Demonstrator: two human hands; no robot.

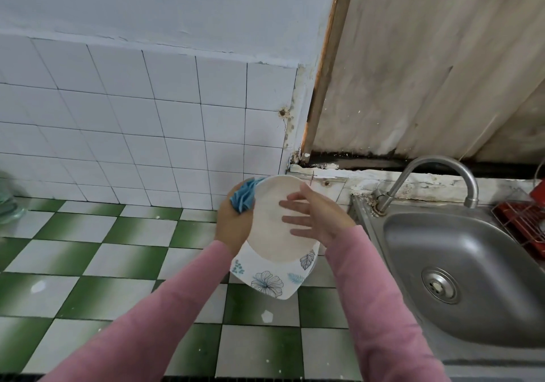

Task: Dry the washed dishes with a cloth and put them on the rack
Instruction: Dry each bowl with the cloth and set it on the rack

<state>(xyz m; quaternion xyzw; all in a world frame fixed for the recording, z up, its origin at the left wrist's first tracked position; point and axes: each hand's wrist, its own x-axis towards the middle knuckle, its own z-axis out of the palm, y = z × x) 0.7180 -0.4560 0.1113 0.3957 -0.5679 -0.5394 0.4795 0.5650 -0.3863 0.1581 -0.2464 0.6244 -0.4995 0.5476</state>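
left hand (233,226) clutching cloth (243,197), right hand (319,216) splayed

White square wall tiles (147,116) below pale blue painted plaster (147,4); green-and-white chequered tiled counter (88,263); stained wooden panel (427,72) behind stainless steel sink (413,263).

Domestic kitchen, washing-up corner. Evidence:
- Table (88,252) surfaced in green-and-white checked tiles.
- Stainless-steel sink (427,234) set into its right end, with a round drain strainer (441,285).
- Curved metal tap (436,160) mounted at the sink's rear rim.
- White square wall tiles (147,116) under pale painted plaster.
- Red wire rack (525,222) just beside the sink, at the right edge of view.
- Stained, worn board panel (427,72) behind the tap.
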